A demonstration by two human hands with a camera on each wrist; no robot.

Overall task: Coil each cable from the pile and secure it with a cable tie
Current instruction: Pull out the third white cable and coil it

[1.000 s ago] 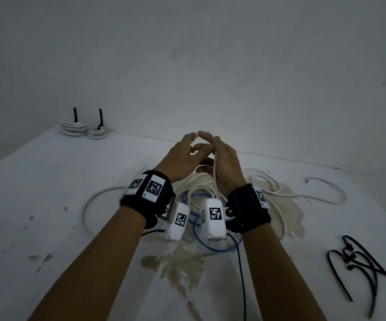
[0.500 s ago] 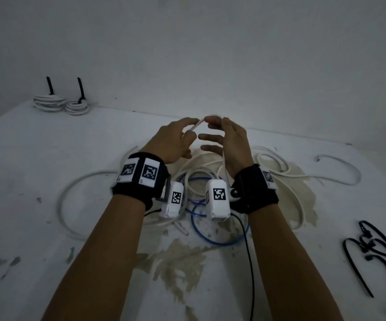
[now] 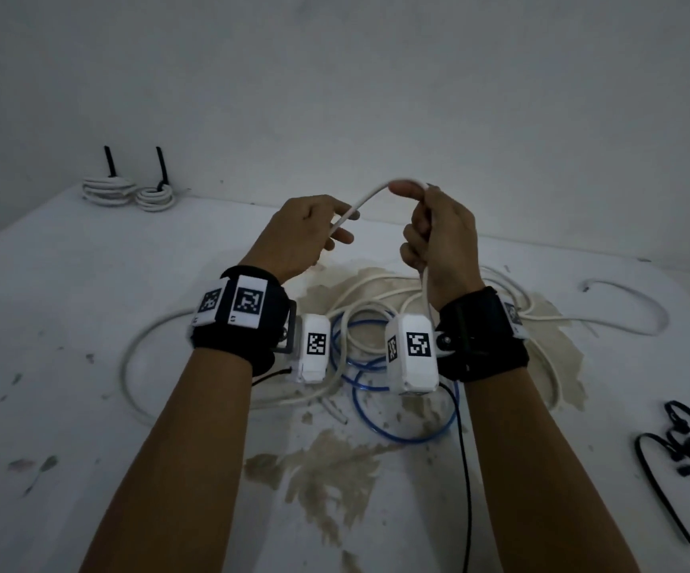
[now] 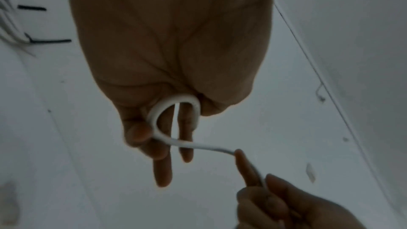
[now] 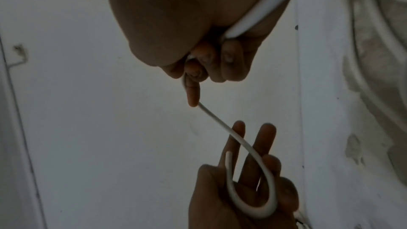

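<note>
Head view: I hold a white cable (image 3: 370, 198) above the pile (image 3: 380, 308) on the table (image 3: 66, 366); my left hand (image 3: 297, 237) pinches its end, my right hand (image 3: 438, 237) curls round its length. Coiling seems to be just starting; next I should feed another loop leftward

Left wrist view: only here, the first small loop sits against my palm

Right wrist view: only here, the cable's cut tip shows beside my left fingers (image 5: 267, 133)

light: dim | wall (image 3: 376, 76): plain, pale grey, at 12 o'clock | bench (image 3: 66, 366): white, brown stains at 6 o'clock
</note>
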